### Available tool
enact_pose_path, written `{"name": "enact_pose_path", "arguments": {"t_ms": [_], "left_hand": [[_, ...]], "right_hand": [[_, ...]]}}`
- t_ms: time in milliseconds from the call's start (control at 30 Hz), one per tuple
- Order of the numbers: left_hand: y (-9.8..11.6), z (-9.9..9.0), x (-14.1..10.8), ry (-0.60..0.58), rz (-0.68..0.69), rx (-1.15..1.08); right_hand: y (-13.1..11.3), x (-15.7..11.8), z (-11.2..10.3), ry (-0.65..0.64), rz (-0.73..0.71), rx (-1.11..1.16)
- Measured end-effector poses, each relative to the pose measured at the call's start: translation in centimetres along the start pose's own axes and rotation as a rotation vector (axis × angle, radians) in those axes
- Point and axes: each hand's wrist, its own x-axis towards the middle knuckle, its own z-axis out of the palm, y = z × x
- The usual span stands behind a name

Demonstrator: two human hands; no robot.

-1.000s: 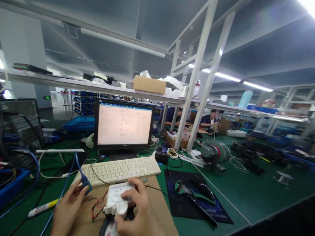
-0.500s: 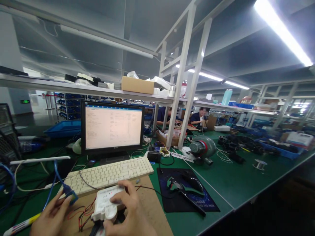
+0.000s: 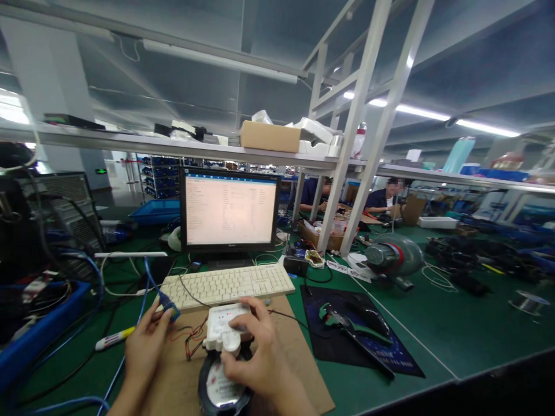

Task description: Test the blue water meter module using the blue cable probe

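right hand [image 3: 255,361] is curled over a white module [image 3: 225,332] w/ small red leds, thumb and fingers gripping it from the right side and top. the module sits on top of a round meter body [image 3: 219,387], which lies on a brown cardboard sheet [image 3: 286,352] at the near edge of the green bench [image 3: 433,329]. left hand [image 3: 145,346] is pinching a blue plug [image 3: 168,305] on the end of a blue cable [image 3: 143,289], fingers closed round it, held just left of the module and not touching it. plug lies to the left of the module, so the left hand is the nearer one on that side; cable runs up and back to the left toward the blue bin [image 3: 39,329]. thin red & black wires [image 3: 191,341] sit between plug and module, prob. coming off the module but too small to be sure. module's long axis runs roughly away from the person, toward the white keyboard [image 3: 228,284] just behind it.

beyond: monitor [image 3: 229,211] lit, black mouse [image 3: 368,315] on a dark mat [image 3: 359,338] to the right, a marker pen [image 3: 115,338] left of the cardboard. two other ppl seated at a far bench, well apart.
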Motion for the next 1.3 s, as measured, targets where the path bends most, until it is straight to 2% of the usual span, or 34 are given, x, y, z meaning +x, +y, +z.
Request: {"name": "enact_pose_path", "arguments": {"t_ms": [300,600,1033,1300], "left_hand": [[-2.0,0.1,0.9,-0.01,0.092,-0.045],[-1.4,-0.2,0.7,-0.005,0.077,-0.064],[-3.4,0.1,1.4,-0.065,0.154,-0.191],[-3.0,0.1,1.4,-0.066,0.168,-0.188]], "right_hand": [[0.1,-0.1,-0.2,-0.019,-0.018,-0.054],[0.3,-0.1,-0.3,-0.022,-0.026,-0.069],[0.2,0.0,-0.3,-0.021,-0.027,-0.084],[0.2,-0.1,-0.3,-0.017,-0.033,-0.08]]}}
